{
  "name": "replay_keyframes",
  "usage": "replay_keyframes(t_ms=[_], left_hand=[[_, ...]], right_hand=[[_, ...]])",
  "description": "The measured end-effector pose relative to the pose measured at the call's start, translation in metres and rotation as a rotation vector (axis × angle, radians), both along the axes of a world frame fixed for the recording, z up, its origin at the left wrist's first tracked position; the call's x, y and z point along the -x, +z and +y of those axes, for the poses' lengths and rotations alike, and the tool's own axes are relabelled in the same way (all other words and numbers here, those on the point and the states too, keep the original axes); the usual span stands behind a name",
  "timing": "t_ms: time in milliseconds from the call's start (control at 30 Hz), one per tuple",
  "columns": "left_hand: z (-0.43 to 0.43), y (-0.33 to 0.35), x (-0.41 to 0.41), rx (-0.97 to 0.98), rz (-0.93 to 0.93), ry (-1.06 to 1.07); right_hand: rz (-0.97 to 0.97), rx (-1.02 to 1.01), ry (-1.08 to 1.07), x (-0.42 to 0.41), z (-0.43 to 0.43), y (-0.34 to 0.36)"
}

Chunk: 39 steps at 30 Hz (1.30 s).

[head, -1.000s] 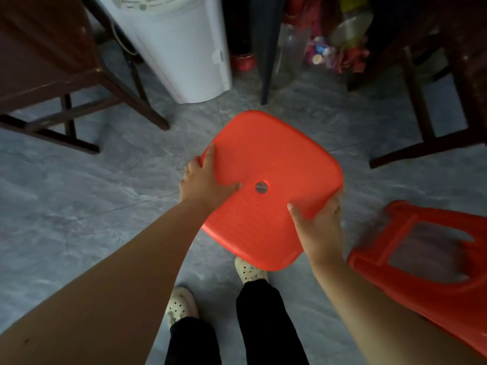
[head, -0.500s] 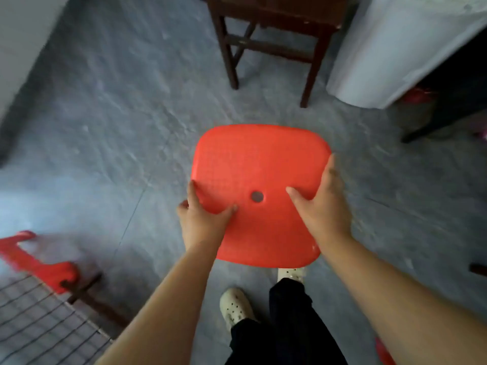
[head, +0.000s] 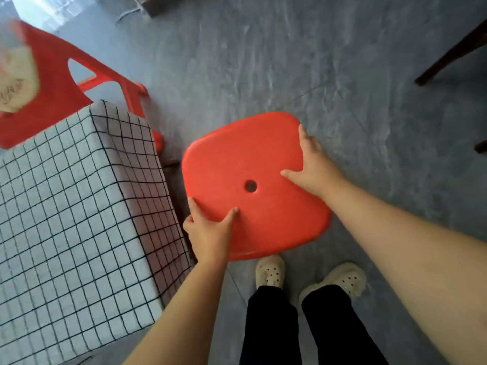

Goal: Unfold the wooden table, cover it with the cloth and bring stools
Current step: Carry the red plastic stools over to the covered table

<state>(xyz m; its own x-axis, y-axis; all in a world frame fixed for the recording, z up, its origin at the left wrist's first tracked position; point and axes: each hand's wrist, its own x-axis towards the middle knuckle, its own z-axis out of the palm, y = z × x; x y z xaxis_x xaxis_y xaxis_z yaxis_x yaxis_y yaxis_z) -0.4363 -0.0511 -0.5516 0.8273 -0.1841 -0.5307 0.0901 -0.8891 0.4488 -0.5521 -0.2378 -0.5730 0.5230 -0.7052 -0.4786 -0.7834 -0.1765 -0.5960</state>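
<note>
At nine o'clock the tabletop (head: 66,206) is already covered by the checked cloth (head: 147,180), which hangs down its near side. Behind it, at ten o'clock, one red plastic stool (head: 55,83) stands on the floor, just beside the cloth's far corner.

At the centre, both hands hold a second red stool (head: 237,164) by its seat, just beside the cloth's hanging edge. The left hand (head: 208,233) clamps the seat's seven-o'clock edge, thumb on top. The right hand (head: 313,162) grips the three-o'clock edge, thumb also on top. Its legs are hidden under the seat, so I cannot tell whether they touch the floor (head: 290,61).

The step in hand looks like setting this stool at the table. To do it well, lower it level, keep the legs clear of the cloth and of the feet at six o'clock, and let go only once it sits flat.

Count: two red stools, one covered table, one cloth.
</note>
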Motion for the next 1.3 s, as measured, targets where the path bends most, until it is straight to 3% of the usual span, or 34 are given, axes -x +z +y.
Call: replay_keyframes(t_ms=[300, 500, 633, 800, 1000, 1300], left_hand=[[0.017, -0.016, -0.073, -0.02, -0.036, -0.154], [0.012, -0.014, -0.072, -0.078, 0.0, -0.151], [0.01, -0.008, -0.05, -0.144, -0.222, -0.357], [0.011, -0.006, 0.015, 0.044, -0.299, -0.741], [0.001, -0.008, 0.109, 0.176, -0.344, -1.167], [0.044, 0.02, 0.401, 0.394, -0.36, -1.848]], right_hand=[[-0.021, -0.02, -0.081, -0.03, 0.029, -0.016], [0.204, 0.135, -0.155, -0.039, 0.05, -0.001], [0.094, 0.097, -0.161, -0.004, 0.077, 0.001], [0.202, 0.112, -0.286, 0.103, 0.11, -0.005], [0.297, 0.102, -0.617, 0.247, 0.154, -0.007], [0.28, 0.223, -1.081, 0.493, 0.335, 0.03]])
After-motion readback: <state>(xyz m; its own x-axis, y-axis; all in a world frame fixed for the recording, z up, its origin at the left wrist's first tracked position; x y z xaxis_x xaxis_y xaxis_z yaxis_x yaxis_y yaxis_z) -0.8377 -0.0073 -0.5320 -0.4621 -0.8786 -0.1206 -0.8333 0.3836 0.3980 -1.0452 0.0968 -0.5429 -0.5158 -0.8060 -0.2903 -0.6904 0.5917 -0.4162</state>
